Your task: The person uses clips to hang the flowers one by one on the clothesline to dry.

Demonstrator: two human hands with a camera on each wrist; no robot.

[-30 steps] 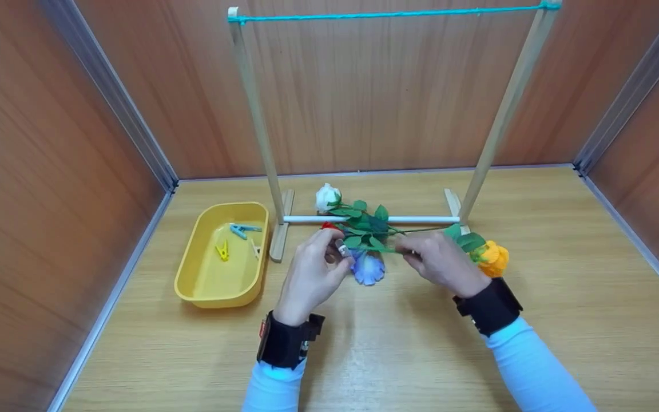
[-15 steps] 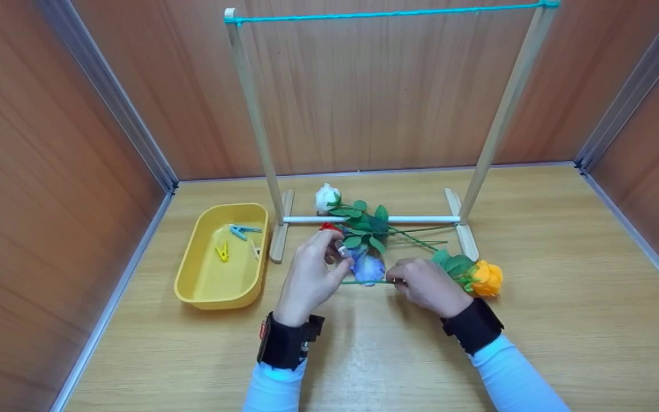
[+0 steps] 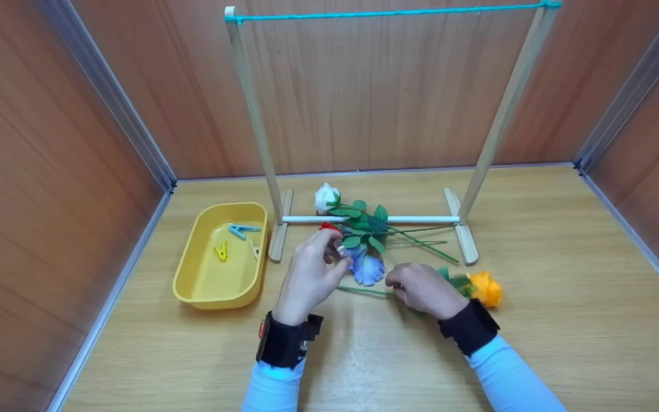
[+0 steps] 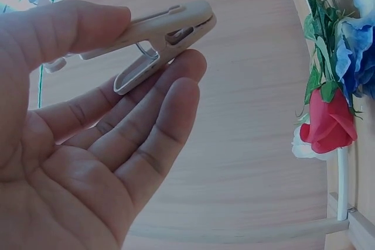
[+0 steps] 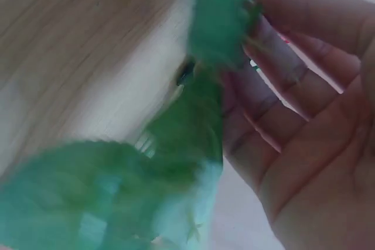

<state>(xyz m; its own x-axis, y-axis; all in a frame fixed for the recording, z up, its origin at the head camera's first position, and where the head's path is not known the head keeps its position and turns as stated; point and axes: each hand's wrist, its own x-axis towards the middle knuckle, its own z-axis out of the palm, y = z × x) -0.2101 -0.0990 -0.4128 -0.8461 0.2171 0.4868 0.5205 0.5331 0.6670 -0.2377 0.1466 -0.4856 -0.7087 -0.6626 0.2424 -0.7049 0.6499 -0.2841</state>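
Clothespin (image 4: 158,28), pale: pinched in left hand (image 3: 308,277), grip parted by its width. Flower stem (image 3: 364,291), green: pinched in right hand (image 3: 425,290), grip nearly closed; orange bloom (image 3: 486,289) at that hand's three o'clock.

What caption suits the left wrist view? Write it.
A left hand pinches a clothespin; a red rose and blue flower show at frame right.

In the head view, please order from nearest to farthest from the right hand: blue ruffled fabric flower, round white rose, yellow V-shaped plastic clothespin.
From the right hand:
1. Blue flower, just left
2. White rose, back left
3. Yellow clothespin, far left
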